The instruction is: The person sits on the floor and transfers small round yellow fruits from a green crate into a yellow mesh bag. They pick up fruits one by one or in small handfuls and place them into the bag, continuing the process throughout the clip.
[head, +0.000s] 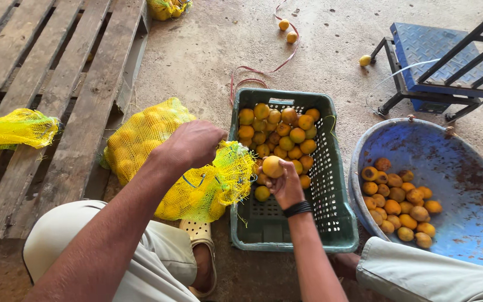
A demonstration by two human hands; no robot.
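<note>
The yellow-orange fruit (273, 166) sat pinched in the fingers of the right hand (286, 187), lifted just above the green crate (339, 223) and right beside the mouth of the yellow mesh sack (157, 140). The left hand (194, 144) was clenched on the sack's gathered opening, holding it up at nine o'clock from the fruit. Going by the bulge, that sack looked well on its way to full, yet the crate's far half was heaped with fruit (278, 131), so plenty seemed left to move. At three o'clock of the crate lay a blue basin (465, 162) with a smaller pile of browner, blotched fruit (401, 204). Up at one o'clock stood a blue platform scale (431, 47), with stray fruit (286, 31) on the concrete floor at twelve. A wooden pallet (57, 84) and another mesh sack (15, 128) lay out at nine o'clock. Nothing blocked the short gap between crate and sack.
</note>
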